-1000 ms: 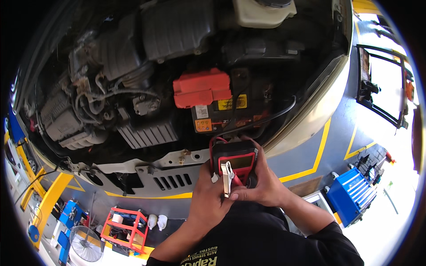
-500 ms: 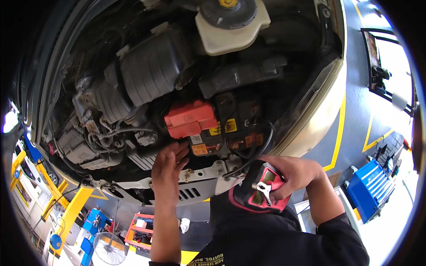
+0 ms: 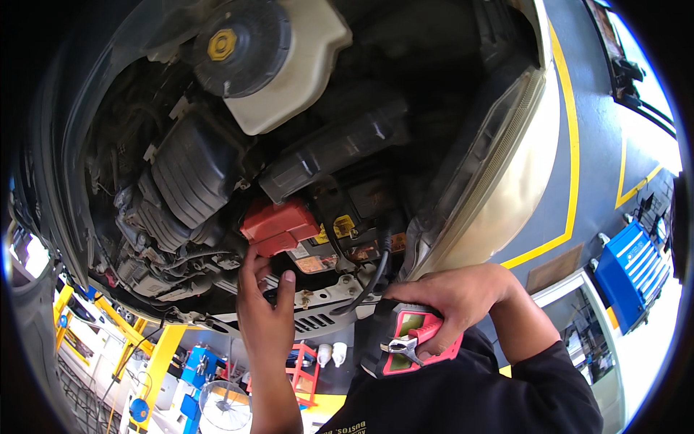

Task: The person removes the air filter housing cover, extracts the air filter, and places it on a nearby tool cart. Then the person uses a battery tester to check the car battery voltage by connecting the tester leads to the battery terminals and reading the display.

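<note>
Under the raised hood lies a car battery [image 3: 365, 239], dark, with a red terminal cover [image 3: 278, 226] over its left end. My left hand [image 3: 267, 307] is at the cover's lower left edge, fingers stretched out and thumb apart; the fingertips reach the cover and are partly hidden. In my right hand [image 3: 463, 300], held against the front of the car, is a black and red handheld battery tester [image 3: 377, 336] with a greenish screen. A metal clamp [image 3: 402, 349] with a red handle is gripped against its face. A black cable [image 3: 384, 260] runs over the battery's right side.
A white fluid reservoir [image 3: 296, 87] with a black cap and a ribbed black air duct [image 3: 194, 166] lie beyond the battery. The headlight [image 3: 517, 173] borders the bay on the right. A blue tool cabinet [image 3: 632, 275] and a fan [image 3: 224, 406] stand on the floor.
My view has shifted, so the engine bay sits differently in it. My left hand's fingers have come to the red cover's lower left edge. My right hand still holds the tester and clamp.
</note>
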A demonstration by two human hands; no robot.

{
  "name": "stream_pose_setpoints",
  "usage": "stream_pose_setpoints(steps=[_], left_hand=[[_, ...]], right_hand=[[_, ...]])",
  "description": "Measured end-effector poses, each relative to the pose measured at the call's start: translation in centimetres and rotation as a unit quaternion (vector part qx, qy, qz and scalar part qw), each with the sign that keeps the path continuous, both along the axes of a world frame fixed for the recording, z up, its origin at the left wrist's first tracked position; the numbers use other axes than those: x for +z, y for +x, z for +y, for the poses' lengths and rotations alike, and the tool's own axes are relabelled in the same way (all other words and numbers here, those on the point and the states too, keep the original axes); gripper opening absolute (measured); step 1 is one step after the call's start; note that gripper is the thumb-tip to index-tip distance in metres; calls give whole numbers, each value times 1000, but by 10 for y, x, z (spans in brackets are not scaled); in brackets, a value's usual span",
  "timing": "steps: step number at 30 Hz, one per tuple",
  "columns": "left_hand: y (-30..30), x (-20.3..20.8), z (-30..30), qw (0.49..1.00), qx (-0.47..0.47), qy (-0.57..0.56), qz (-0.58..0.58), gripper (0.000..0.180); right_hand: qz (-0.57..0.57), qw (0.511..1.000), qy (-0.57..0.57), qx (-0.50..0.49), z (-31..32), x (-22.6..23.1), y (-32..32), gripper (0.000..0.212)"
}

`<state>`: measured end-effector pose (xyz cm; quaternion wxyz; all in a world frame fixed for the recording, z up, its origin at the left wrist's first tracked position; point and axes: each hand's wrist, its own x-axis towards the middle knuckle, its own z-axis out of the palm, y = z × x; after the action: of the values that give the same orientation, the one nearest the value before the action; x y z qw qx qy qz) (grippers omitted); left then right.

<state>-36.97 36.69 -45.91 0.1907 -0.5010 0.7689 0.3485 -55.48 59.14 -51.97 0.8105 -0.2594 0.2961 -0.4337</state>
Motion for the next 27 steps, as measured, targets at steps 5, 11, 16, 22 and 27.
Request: stream_pose_setpoints(steps=[5,11,16,22,27], left_hand=[[-36,-21,2,959,-204,-191,-39,74],[-38,-57,-15,951,-237,-162,-114,71],[-40,-83,-30,933,-268,-188,-148,56],[-43,-74,-52,939,-307,-126,-86,57],[-73,-30,-46,984,-121,71,-110,60]], right_hand=[[9,999,-48,-24,3,-2,4,54],[7,997,-67,-47,9,1,-1,52],[-32,995,-68,-66,16,2,4,52],[-34,986,-100,-126,25,-3,9,54],[-55,985,-101,-126,25,-7,14,54]])
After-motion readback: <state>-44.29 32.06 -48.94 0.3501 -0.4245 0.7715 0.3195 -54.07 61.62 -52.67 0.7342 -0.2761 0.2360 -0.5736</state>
